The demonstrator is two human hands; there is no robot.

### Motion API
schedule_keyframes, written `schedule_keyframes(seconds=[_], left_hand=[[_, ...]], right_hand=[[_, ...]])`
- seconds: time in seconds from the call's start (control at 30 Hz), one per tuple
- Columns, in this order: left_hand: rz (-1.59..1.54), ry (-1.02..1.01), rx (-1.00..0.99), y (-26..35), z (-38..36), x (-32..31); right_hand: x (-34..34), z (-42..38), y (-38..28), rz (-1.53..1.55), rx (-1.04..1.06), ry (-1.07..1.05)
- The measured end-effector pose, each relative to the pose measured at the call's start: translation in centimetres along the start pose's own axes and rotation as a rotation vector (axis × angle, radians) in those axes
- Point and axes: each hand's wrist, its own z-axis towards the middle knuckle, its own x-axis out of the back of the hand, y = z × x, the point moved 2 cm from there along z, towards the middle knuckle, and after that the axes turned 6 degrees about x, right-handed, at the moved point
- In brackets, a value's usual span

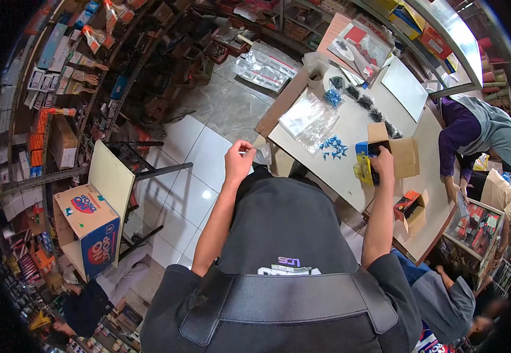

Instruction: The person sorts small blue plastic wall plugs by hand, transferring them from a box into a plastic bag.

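Note:
My left hand (241, 157) is closed in a pinch on a small clear plastic bag (263, 154), just off the table's near left edge. Over on the table, my right hand (383, 163) reaches into an open yellow-and-blue cardboard box (362, 154) with dark contents. Its fingers are curled, and what they hold is hidden by the hand and box. Loose blue pieces (333, 148), small and pointed, lie left of the box. Behind them are flat clear plastic bags (308, 120), a bag of blue pieces (333, 97) and several small bags of black pieces (364, 102).
A smaller open box (411, 209) stands on the table's right part. A glass-fronted cabinet (452, 47) borders the far side. One person in purple sleeves (452, 126) leans at the right; other people stand nearby. A carton (88, 226) rests on a chair at left.

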Motion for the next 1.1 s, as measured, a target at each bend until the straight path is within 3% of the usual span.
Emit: schedule_keyframes(seconds=[0.23,0.4,0.43,0.5,0.53,0.6,0.63,0.7,0.77,0.83,0.93,1.03,1.1], left_hand=[[-0.008,0.000,0.029,0.2,0.0,-0.1],[-0.030,0.011,-0.048,0.6,0.3,0.0],[-0.030,-0.014,0.016,1.1,0.1,0.2],[-0.026,-0.042,0.080,1.6,0.1,0.2],[-0.039,-0.051,0.078,1.5,0.3,0.2],[-0.049,-0.061,0.075,1.1,0.6,-0.1],[-0.021,-0.044,0.026,1.0,0.8,-0.2],[0.008,-0.030,-0.025,1.0,0.9,-0.3],[0.012,-0.036,-0.011,1.3,0.9,-0.5],[0.014,-0.038,-0.015,1.3,1.1,-0.6],[0.013,-0.039,-0.021,1.4,1.2,-0.6],[0.013,-0.034,-0.028,1.0,1.4,-0.4],[0.012,-0.029,-0.030,0.7,1.4,-0.4]], right_hand=[[-0.3,-0.9,0.6,0.148,-0.068,-0.054],[-0.2,-1.9,1.4,0.349,-0.092,0.046],[-0.1,-2.1,1.4,0.351,-0.097,0.049],[0.5,-2.7,1.0,0.417,-0.075,0.263],[0.9,-3.0,0.2,0.418,-0.079,0.264],[1.7,-4.0,-2.1,0.557,-0.010,0.565],[1.9,-4.3,-3.7,0.559,-0.013,0.566],[1.9,-5.0,-6.8,0.874,0.030,0.641],[0.4,-5.5,-8.5,0.921,0.023,0.618],[-1.0,-6.0,-10.4,0.642,0.114,0.312],[-3.8,-5.6,-11.8,0.589,0.072,0.172],[-6.3,-4.7,-11.3,0.381,0.207,0.223],[-6.9,-4.3,-10.8,0.397,0.188,0.187]])
